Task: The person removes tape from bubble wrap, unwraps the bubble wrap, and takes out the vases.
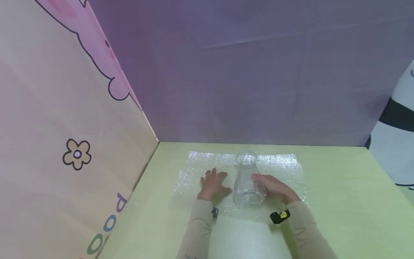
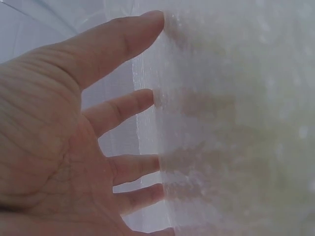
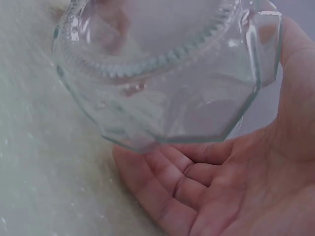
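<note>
Presently early-stage, by judgement: bubble wrap [image 1: 191,178] spread flat on the bench [image 1: 339,194], none folded round the glass vase [image 1: 245,180]. Right hand [image 1: 275,187] grips the glass vase's lower body over the bubble wrap, contact unclear; left hand [image 1: 214,186] splayed, fingertips on the bubble wrap, holding nothing.

The pale green tabletop [image 1: 343,198] is carrying a clear sheet of bubble wrap [image 1: 284,167], which is lying spread out.

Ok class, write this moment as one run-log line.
Left hand: fingers spread, touching bubble wrap | Right hand: gripping glass vase | Wrap: spread on table | Vase-wrap contact: unclear
</note>
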A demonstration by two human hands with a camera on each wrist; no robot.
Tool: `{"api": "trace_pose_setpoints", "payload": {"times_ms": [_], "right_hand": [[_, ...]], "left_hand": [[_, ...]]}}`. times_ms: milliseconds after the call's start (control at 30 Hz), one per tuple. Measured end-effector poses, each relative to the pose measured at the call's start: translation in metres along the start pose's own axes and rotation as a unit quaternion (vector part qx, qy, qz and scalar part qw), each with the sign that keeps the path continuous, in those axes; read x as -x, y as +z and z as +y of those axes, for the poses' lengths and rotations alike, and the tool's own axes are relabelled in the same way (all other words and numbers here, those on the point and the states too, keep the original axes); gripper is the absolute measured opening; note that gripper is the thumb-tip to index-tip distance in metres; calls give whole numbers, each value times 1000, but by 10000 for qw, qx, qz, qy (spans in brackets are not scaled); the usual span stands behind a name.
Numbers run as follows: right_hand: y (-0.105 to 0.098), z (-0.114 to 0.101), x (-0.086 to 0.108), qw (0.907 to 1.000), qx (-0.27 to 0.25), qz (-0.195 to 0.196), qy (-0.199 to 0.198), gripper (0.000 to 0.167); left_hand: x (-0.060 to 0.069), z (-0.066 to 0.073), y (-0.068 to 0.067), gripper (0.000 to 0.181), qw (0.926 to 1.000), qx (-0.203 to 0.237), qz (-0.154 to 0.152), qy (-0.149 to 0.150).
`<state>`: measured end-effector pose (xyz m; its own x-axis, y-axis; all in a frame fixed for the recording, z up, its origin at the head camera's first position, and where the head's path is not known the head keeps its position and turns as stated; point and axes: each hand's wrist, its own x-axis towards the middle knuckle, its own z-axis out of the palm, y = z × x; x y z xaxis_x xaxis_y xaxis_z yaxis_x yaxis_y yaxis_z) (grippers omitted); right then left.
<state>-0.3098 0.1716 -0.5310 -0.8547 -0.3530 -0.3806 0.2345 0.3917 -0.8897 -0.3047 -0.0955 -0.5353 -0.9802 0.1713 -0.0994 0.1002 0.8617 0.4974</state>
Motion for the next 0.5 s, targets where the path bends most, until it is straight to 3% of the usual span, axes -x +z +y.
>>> {"api": "trace_pose_setpoints", "payload": {"times_ms": [500], "right_hand": [[-2, 12, -2, 9972, -666, -26, -334, 63]], "left_hand": [[-1, -3, 2, 70, 10000, -16, -71, -23]]}}
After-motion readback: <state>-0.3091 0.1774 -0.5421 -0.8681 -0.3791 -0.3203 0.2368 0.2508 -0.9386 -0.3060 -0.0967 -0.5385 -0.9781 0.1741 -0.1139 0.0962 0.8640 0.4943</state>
